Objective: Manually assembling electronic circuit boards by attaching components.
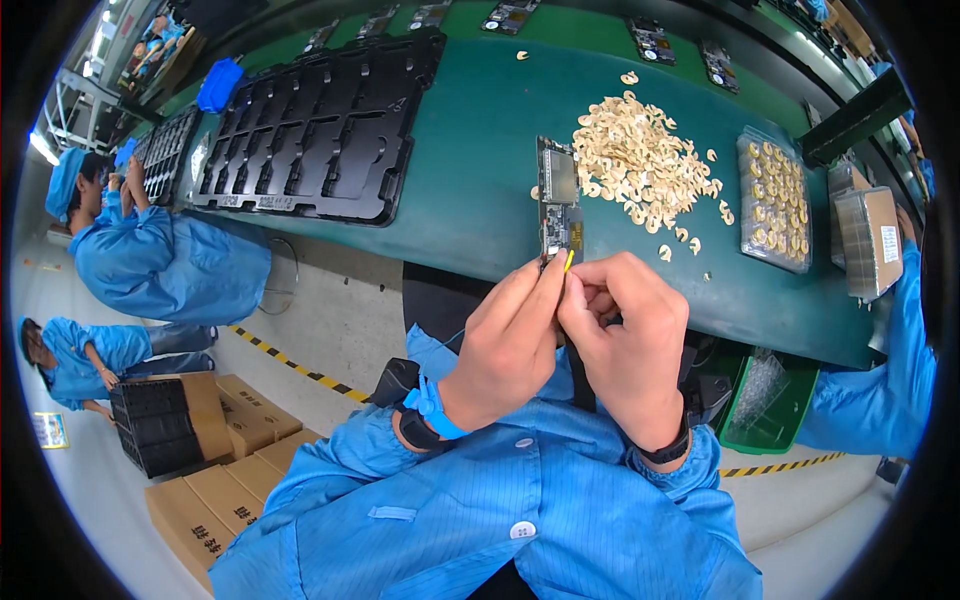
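A slim circuit board (560, 195) with a silver shield plate stands nearly upright in front of me, above the front edge of the bench. Its lower end is pinched in my left hand (505, 340), fingers closed. My right hand (630, 335) is closed too, thumb and forefinger pinching a small yellow strip (569, 261) against the board's lower end. Just beyond the board lies a loose pile of small cream-coloured C-shaped pieces (645, 150). To its right sits a clear plastic tray (747, 215) of round, gold-toned parts.
A black compartment tray (395, 165) fills the bench's left, with a blue bin (219, 85) behind. More circuit boards (650, 42) lie along the far strip. Brown-faced packs (868, 245) stand at right, above a green crate (768, 400). Co-workers (160, 255) stand at left beside cartons (225, 500).
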`<move>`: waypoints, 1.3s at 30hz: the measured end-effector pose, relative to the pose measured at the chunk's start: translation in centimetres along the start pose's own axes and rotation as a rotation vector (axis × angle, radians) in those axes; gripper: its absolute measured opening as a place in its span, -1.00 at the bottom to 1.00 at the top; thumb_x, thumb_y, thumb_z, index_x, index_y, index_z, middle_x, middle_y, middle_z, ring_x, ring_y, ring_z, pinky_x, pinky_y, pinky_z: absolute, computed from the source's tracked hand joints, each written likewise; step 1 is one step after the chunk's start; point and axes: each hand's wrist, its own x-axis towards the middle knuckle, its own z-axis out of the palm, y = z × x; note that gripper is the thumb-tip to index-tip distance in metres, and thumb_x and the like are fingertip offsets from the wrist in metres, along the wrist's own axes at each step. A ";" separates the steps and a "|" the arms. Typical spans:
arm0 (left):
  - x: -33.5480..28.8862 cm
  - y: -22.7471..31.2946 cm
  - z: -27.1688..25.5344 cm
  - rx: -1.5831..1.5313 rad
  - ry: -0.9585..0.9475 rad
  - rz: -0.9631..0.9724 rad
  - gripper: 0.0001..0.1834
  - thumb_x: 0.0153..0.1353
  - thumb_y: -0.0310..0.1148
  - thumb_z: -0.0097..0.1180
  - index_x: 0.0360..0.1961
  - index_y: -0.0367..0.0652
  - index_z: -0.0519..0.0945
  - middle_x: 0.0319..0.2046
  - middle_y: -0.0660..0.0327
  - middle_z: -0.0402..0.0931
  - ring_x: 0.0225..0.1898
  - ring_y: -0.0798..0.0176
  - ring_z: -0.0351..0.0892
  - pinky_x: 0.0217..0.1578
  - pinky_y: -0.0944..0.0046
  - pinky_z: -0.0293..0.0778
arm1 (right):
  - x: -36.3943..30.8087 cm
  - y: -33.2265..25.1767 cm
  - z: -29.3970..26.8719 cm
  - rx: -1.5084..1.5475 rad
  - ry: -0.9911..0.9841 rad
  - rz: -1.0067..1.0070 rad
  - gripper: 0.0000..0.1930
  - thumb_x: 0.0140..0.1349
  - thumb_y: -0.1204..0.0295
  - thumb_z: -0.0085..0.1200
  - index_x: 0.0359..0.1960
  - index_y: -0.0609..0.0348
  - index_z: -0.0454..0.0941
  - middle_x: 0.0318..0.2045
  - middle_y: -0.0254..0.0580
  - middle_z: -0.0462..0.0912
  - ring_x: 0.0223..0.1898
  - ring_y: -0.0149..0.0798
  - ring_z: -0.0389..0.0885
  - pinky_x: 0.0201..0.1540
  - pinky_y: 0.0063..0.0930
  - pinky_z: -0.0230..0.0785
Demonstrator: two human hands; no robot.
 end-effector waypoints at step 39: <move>0.8 -1.1 -2.7 -0.682 -0.069 -0.522 -0.85 0.44 -0.53 0.19 -0.12 -0.44 0.70 -0.33 0.22 0.70 -0.31 0.53 0.56 -0.32 0.45 0.47 | 1.0 2.6 -3.2 0.671 -0.310 0.259 -0.97 0.33 0.66 0.20 -0.24 0.39 0.65 -0.34 -0.33 0.60 -0.37 -0.61 0.51 -0.35 -0.69 0.37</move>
